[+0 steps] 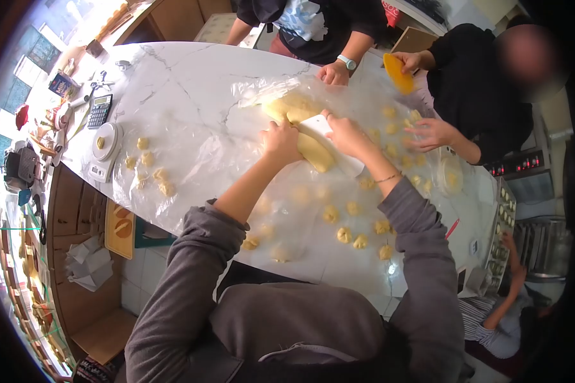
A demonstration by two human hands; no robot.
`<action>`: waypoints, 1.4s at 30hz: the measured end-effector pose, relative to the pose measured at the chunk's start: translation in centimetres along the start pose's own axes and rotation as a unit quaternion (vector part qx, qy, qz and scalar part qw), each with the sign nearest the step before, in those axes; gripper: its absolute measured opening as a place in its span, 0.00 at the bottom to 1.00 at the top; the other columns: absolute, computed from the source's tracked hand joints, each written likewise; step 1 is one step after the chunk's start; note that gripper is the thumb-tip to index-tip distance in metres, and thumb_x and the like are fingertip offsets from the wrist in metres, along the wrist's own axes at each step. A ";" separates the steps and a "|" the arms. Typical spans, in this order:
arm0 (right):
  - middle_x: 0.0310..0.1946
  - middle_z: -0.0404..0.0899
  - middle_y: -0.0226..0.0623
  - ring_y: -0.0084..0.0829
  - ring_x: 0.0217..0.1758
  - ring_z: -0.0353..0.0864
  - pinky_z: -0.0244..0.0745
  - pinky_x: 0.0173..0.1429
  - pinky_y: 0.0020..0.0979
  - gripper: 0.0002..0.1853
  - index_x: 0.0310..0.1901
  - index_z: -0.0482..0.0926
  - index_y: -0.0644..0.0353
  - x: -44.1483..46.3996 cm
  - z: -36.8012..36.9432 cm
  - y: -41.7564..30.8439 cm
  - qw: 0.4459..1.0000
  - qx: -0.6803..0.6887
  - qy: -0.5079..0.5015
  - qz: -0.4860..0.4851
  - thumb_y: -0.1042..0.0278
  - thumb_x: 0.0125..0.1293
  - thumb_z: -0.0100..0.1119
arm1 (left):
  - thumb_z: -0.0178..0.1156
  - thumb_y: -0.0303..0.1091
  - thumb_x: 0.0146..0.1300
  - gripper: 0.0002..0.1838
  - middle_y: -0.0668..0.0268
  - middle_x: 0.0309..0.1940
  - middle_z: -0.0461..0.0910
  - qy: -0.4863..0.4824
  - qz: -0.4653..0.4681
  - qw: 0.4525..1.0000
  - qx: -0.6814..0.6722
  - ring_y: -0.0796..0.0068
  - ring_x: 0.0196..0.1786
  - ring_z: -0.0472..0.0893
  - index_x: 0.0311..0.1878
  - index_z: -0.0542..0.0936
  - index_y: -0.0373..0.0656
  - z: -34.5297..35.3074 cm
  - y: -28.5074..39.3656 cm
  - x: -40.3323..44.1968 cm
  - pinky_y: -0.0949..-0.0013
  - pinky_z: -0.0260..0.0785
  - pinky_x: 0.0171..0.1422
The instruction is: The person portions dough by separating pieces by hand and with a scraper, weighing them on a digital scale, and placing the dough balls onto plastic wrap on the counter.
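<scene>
A long pale-yellow roll of dough (316,153) lies on the table in the middle of the head view. My left hand (281,142) rests at the roll's left side, its fingers curled against the dough. In my right hand (350,136) is a white dough scraper (317,125), its edge against the dough at the roll's upper end. More dough (292,104) lies just beyond, partly covered by clear plastic sheet (259,91). Small dough pieces (344,235) are scattered nearer to me, several of them blurred beneath plastic.
A kitchen scale (103,150) holding a dough piece and a calculator (100,111) stand at the left. Across the table, one person's hand (334,73) rests on the top. At the right, another person holds a yellow scraper (398,73). A filled tray (501,223) stands far right.
</scene>
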State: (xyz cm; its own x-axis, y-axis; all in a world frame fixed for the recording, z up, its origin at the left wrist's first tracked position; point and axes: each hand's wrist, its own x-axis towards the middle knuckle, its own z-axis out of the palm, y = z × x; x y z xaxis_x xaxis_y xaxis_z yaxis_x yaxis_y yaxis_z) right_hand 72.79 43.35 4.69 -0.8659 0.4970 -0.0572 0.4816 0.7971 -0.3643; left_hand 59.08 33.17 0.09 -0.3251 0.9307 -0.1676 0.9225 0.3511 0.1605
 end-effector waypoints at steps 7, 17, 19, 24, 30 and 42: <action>0.30 0.78 0.55 0.50 0.36 0.79 0.72 0.39 0.46 0.22 0.58 0.66 0.63 3.6 1.7 -3.9 0.999 -0.024 0.030 -0.028 0.71 0.61 0.51 | 0.69 0.59 0.35 0.33 0.61 0.40 0.80 0.007 0.088 0.983 -0.159 0.59 0.45 0.77 0.42 0.80 0.45 1.3 -4.0 2.2 0.58 0.71 0.48; 0.31 0.78 0.52 0.45 0.32 0.81 0.74 0.35 0.36 0.19 0.49 0.69 0.65 -5.8 -11.8 -6.9 0.968 0.020 0.245 -0.048 0.65 0.60 0.60 | 0.64 0.37 0.39 0.26 0.51 0.33 0.80 0.119 0.078 0.880 -0.453 0.59 0.39 0.80 0.43 0.77 0.33 -6.5 -5.8 -2.6 0.64 0.71 0.45; 0.33 0.78 0.44 0.29 0.34 0.81 0.73 0.39 0.28 0.17 0.47 0.69 0.67 -8.5 -16.0 -10.4 0.947 0.119 0.299 -0.011 0.70 0.60 0.61 | 0.63 0.35 0.40 0.26 0.54 0.35 0.80 0.083 0.050 0.882 -0.462 0.65 0.40 0.80 0.46 0.75 0.33 -9.8 -7.3 -5.8 0.66 0.71 0.44; 0.44 0.69 0.34 0.23 0.48 0.67 0.60 0.55 0.23 0.19 0.52 0.66 0.67 -11.2 -16.9 -9.2 0.902 0.182 0.380 -0.093 0.74 0.60 0.60 | 0.56 0.29 0.50 0.25 0.60 0.46 0.75 0.112 0.007 0.674 -0.731 0.69 0.49 0.77 0.55 0.70 0.35 -8.6 -14.1 -13.1 0.67 0.70 0.51; 0.49 0.67 0.35 0.24 0.52 0.66 0.58 0.59 0.25 0.25 0.59 0.60 0.66 -13.0 -14.0 -12.9 0.914 0.249 0.314 -0.065 0.71 0.63 0.57 | 0.53 0.29 0.61 0.20 0.60 0.50 0.75 0.206 -0.100 0.436 -0.870 0.70 0.51 0.76 0.57 0.68 0.35 -4.2 -20.8 -25.2 0.67 0.71 0.55; 0.58 0.64 0.38 0.27 0.59 0.62 0.54 0.65 0.28 0.32 0.64 0.55 0.67 -6.2 0.7 -32.7 0.912 0.342 0.223 -0.040 0.70 0.62 0.59 | 0.51 0.24 0.56 0.18 0.64 0.44 0.77 0.387 -0.251 0.545 -0.701 0.75 0.46 0.76 0.51 0.73 0.37 -1.7 -46.5 -44.3 0.73 0.69 0.50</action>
State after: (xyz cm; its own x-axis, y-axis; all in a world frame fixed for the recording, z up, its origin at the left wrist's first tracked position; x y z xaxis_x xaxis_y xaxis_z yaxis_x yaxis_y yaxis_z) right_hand 62.32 13.96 16.36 -0.6796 0.6585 0.3232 0.0901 0.5122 -0.8541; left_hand 30.25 -24.24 1.70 -0.9533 0.2559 -0.1602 -0.2119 -0.1893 0.9588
